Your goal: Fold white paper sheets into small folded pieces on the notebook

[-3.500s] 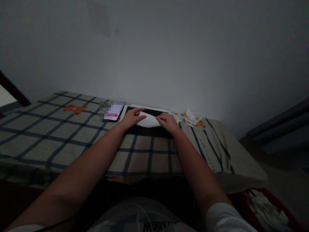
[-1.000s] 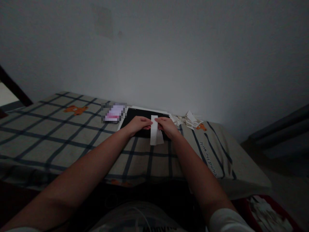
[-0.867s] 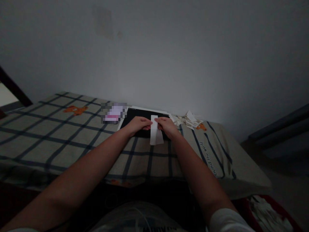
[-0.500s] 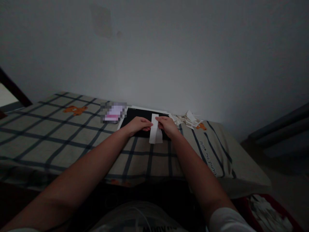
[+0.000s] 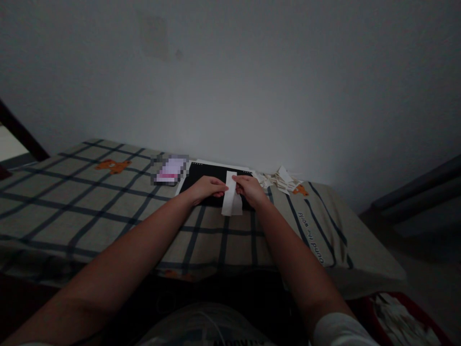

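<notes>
Pinching the white paper strip [image 5: 229, 194] from either side, the left hand [image 5: 206, 187] and right hand [image 5: 249, 189] hold it upright over the black notebook [image 5: 201, 172], fingers closed on its edges. Uneven pulling could tear or crease it, I judge, and a slip could drop it toward the paper scraps [image 5: 279, 178] beyond.

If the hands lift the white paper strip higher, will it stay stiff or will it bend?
The paper strip, pinched near its top between the left hand and the right hand, hangs down thin and flat, so it will probably flop. It looks folded, which may stiffen it slightly. It seems very light; the scraps nearby suggest it tears easily.
</notes>
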Available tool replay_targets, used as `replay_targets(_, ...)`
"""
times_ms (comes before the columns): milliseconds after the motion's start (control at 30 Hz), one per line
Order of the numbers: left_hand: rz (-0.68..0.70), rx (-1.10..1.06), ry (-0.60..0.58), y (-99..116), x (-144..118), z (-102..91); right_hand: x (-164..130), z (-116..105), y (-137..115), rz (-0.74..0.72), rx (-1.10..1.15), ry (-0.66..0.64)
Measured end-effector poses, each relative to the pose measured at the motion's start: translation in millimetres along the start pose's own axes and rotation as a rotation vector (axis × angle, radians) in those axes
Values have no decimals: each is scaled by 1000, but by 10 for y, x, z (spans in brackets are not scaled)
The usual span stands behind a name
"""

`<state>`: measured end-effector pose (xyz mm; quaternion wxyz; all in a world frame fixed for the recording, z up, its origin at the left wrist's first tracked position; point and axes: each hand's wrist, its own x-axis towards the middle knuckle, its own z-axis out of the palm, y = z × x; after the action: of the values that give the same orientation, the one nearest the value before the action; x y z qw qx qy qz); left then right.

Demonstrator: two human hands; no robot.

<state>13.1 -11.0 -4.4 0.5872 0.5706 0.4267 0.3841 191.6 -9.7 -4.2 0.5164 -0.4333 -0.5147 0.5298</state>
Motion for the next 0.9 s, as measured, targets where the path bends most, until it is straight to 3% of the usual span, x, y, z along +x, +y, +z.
replay_targets(533, 2, -9, 6, 15, -13, 15, -6, 7, -12, -4, 43, -9)
replay_targets(900, -1, -31, -4, -2, 9, -6, 8, 15, -22, -69, -28, 134)
